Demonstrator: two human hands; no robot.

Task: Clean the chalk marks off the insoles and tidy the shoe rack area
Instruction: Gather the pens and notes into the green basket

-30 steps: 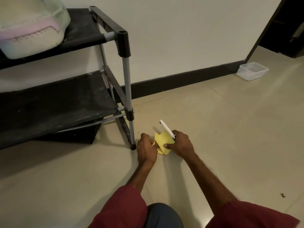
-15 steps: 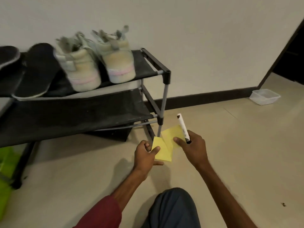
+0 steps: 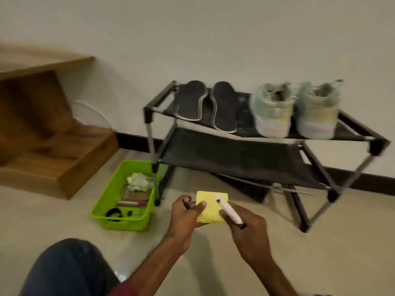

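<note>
1. On the top shelf of the shoe rack (image 3: 235,154), at centre right of the frame, lie two dark insoles (image 3: 206,105) side by side, soles flat on the fabric, toes pointing toward the wall; any chalk marks on them are too blurred to make out.
2. Right of the insoles on the same shelf stand two pale sneakers (image 3: 295,112), heels toward the camera; the lower shelf holds nothing visible.
3. Below the rack, at lower centre, the left hand (image 3: 188,212) is closed around a yellow pad of sticky notes (image 3: 210,207), thumb pressed on its upper face, seemingly to steady it as a writing surface.
4. Just beside it, the right hand (image 3: 245,225) is closed around one white marker (image 3: 227,208), held like a pen with its tip resting on or just over the pad; this looks like a grip for writing a note or label, though no writing can be seen.
5. At lower left of the rack, touching its front leg, sits one bright green basket (image 3: 102,210) on the floor; inside are a crumpled pale cloth (image 3: 139,181), a brownish pad, a reddish tool and small dark items, likely cleaning gear kept within reach.
6. At upper left stand wooden steps (image 3: 57,159), blurred; one knee in dark trousers fills the lower left corner.
</note>
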